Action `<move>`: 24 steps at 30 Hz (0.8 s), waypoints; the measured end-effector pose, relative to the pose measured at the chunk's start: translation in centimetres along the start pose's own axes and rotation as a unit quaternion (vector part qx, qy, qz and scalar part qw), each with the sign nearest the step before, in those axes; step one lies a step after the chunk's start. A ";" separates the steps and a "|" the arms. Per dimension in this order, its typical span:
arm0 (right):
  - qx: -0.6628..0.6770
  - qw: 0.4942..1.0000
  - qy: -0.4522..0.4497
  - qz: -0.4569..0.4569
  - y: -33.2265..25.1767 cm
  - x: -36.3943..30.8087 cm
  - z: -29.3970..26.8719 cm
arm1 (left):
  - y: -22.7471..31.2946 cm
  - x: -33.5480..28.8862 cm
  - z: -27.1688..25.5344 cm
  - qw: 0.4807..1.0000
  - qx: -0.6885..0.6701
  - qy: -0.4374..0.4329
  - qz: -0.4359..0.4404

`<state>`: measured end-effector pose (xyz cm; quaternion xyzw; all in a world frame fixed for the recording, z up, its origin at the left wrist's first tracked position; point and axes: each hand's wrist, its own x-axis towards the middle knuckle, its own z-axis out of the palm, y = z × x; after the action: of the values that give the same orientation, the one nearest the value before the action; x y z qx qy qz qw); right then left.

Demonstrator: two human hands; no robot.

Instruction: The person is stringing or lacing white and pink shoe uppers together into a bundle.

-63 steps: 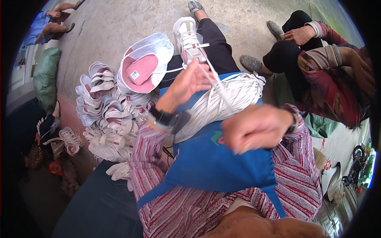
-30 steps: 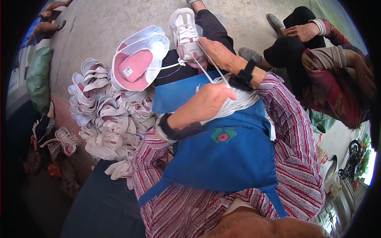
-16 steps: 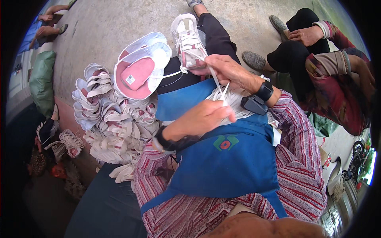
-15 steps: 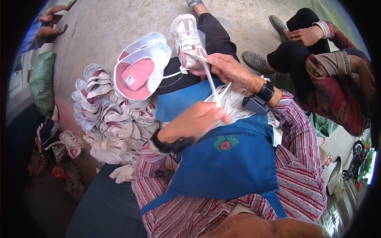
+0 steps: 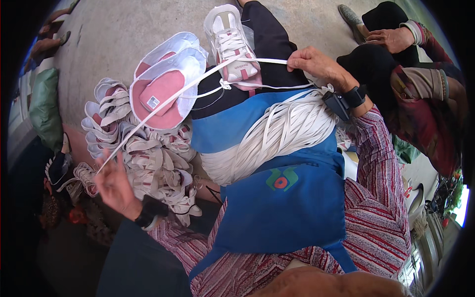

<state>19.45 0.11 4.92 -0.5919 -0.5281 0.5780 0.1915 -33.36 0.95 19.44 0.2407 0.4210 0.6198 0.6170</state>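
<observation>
Left hand (image 5: pixel 117 189) (fingers splayed), right hand (image 5: pixel 316 64) curled, both pinching lace (image 5: pixel 271 61); shoe (image 5: pixel 230 45) lettered.

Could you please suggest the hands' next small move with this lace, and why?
Probably bring the left hand in toward the shoe: the lace runs straight out to it, while the right hand holds the other side nearer the shoe.

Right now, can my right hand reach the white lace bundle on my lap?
Probably yes: your right hand is close and the bundle lies mostly uncovered, though that hand holds a lace.
</observation>
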 end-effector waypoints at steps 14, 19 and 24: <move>-0.356 0.890 0.145 -0.244 -3.2 3.9 5.7 | -17.6 4.6 15.5 0.796 0.560 -0.197 0.123; -0.363 0.886 0.152 -0.246 -3.5 4.1 6.0 | -23.6 7.2 17.7 0.613 0.692 -0.315 0.215; -0.380 0.874 0.154 -0.260 -3.0 4.4 6.3 | -24.8 7.7 17.2 0.561 0.722 -0.341 0.217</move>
<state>11.67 2.55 3.68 -0.5415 -0.8059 0.1640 0.1741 -6.29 9.38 6.49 0.8833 0.4216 0.0954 0.1815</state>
